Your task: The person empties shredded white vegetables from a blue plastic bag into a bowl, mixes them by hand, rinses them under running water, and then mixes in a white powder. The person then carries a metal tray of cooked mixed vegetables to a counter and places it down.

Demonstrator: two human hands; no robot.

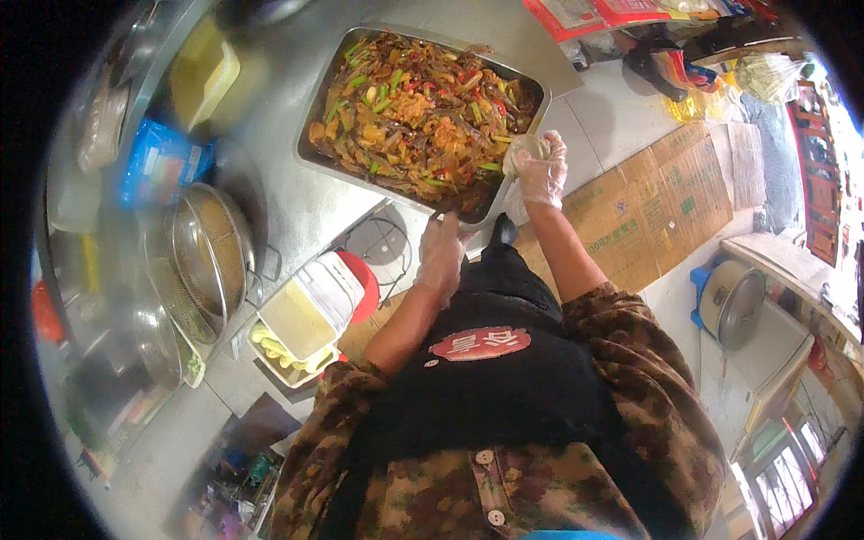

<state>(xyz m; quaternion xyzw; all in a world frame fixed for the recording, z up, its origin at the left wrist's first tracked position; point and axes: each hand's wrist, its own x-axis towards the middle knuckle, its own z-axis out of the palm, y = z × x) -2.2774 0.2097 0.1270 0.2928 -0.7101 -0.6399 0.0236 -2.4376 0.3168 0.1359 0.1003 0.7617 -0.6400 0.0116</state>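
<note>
A rectangular metal tray (398, 190) heaped with a cooked dish (418, 115) of dark strips, green stalks and red pepper pieces is before me at the steel worktop. My left hand (440, 253), in a clear plastic glove, grips the tray's near rim close to its corner; part of the fingers is hidden under the edge. At the right-hand side of the tray, my gloved right hand (545, 172) holds a pale cloth (522, 152) against the rim.
On the steel worktop (270, 121) at left are a yellowish plastic container (202, 74), a blue packet (165, 162) and a wire-mesh strainer (209, 256). Stacked plastic tubs (300, 317) stand below its edge. Flattened cardboard (648, 209) covers the floor at right, near a lidded pot (739, 307).
</note>
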